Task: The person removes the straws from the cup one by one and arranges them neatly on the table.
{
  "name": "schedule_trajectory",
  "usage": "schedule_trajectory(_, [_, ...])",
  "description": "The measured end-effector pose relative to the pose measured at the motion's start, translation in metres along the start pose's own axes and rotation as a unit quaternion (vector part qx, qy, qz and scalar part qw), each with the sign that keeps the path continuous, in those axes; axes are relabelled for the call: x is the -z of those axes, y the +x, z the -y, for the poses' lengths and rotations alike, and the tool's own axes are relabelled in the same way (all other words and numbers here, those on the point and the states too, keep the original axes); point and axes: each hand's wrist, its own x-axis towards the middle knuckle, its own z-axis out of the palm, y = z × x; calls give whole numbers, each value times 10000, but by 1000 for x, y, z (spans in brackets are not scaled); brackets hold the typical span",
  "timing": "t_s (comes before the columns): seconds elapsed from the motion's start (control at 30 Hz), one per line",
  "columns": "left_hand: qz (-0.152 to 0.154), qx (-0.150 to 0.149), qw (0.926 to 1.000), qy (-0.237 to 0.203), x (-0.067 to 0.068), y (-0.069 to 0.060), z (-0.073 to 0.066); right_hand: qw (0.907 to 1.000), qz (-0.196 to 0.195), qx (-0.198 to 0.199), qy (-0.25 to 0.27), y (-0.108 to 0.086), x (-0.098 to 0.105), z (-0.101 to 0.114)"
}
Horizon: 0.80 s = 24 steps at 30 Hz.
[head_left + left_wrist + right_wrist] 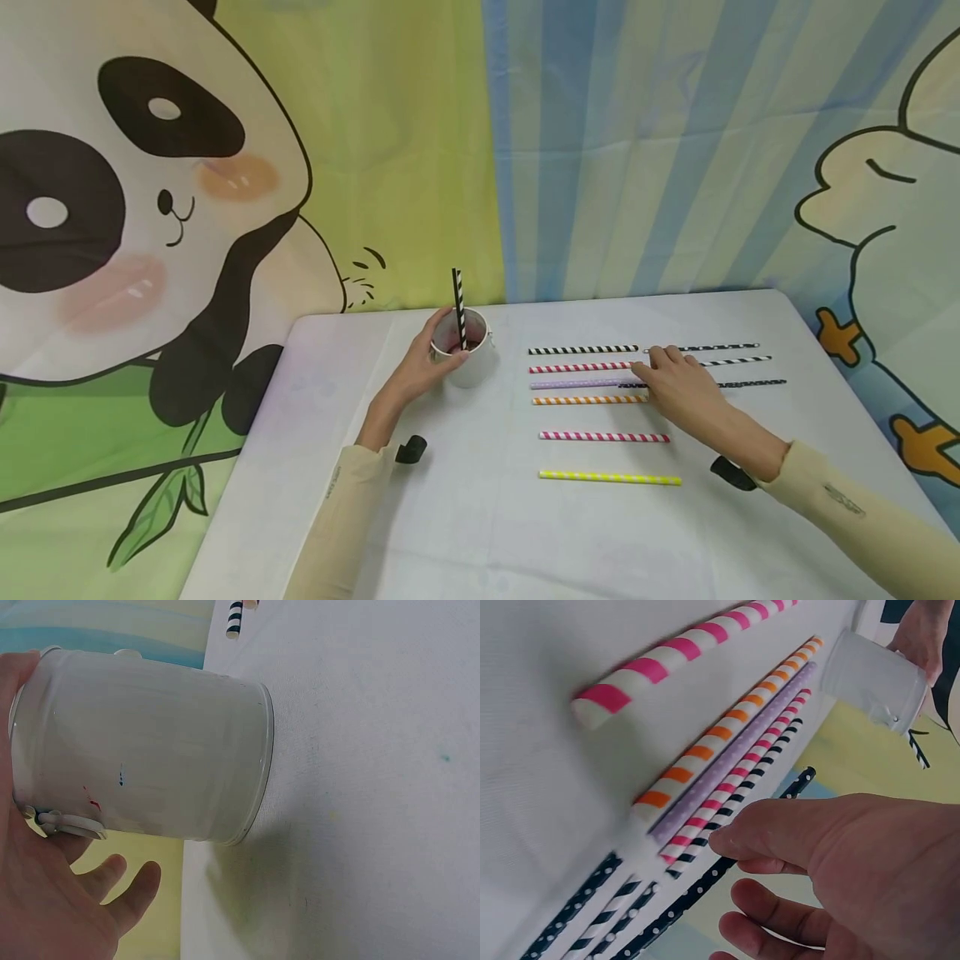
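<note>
My left hand [420, 360] holds a small white bucket [474, 371] by its rim, thumb in front and other fingers behind. Dark straws [459, 300], at least one black-and-white striped, stand upright in the bucket. My right hand [686, 387] pinches a black straw with white dots [676, 906] between thumb and fingers, above the laid-out straws. Its free end [630, 386] shows left of the hand in the head view. Below that hand lie a purple straw [735, 757], an orange-striped straw [718, 735], a red-striped straw [577, 367] and a black-striped straw [581, 350].
Nearer on the white table [465, 517] lie a pink-striped straw [603, 437] and a yellow-striped straw [609, 477]. More dark straws, dotted [574, 904] and striped [738, 361], lie at the right. A printed cloth [412, 150] hangs behind the table.
</note>
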Motion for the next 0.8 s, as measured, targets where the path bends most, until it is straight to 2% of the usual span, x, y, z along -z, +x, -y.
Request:
schedule_trajectory(0.33, [-9,-1,10000,41,0,0,0,9988,335,-360,-44,-26,-6,-24])
schedule_trajectory(0.53, [-22,-49,10000,-7,1,1,1,9967,578,-572,15,-32,-14,-36])
schedule_trajectory(0.8, [15,19,10000,-39,-1,1,0,9962,604,-615,126,-40,-19,-45])
